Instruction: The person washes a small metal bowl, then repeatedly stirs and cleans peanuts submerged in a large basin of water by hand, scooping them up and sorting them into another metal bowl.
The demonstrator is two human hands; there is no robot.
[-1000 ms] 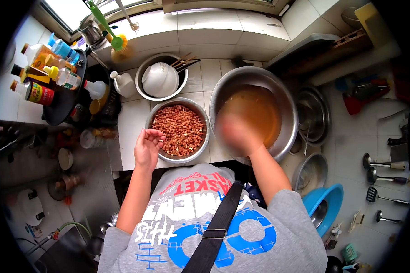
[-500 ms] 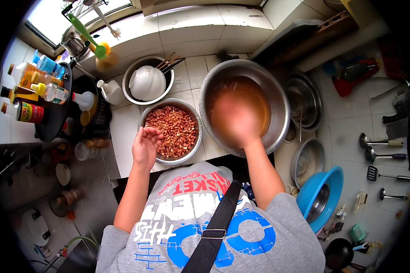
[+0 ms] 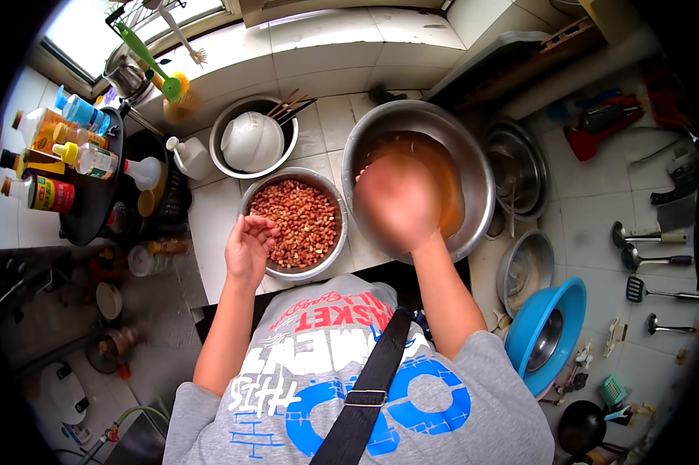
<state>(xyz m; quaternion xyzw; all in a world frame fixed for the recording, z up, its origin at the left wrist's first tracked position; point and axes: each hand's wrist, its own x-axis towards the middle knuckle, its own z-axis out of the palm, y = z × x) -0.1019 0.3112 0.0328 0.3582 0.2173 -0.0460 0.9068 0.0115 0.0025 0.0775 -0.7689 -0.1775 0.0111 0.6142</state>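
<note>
A metal bowl (image 3: 342, 232) full of reddish-brown peanuts (image 3: 303, 225) stands on the tiled counter in front of me. My left hand (image 3: 250, 242) is at its near left rim, palm turned up, fingers loosely curled and nothing visible in them. To the right is a large metal basin (image 3: 477, 151) with brownish water (image 3: 450, 194) in it. Over the near left part of this basin is my right hand (image 3: 398, 203), smeared by motion. Its fingers, and anything they may hold, cannot be made out.
Behind the peanuts, a metal pot (image 3: 217, 155) holds white bowls (image 3: 252, 142) and chopsticks (image 3: 293, 108). A white pump bottle (image 3: 188, 157) and a rack of sauce bottles (image 3: 51, 192) stand left. Metal bowls (image 3: 526, 267) and a blue basin (image 3: 570, 333) are right.
My right hand has moved up and to the left, from over the water towards the basin's left side. My left hand stays by the peanut bowl.
</note>
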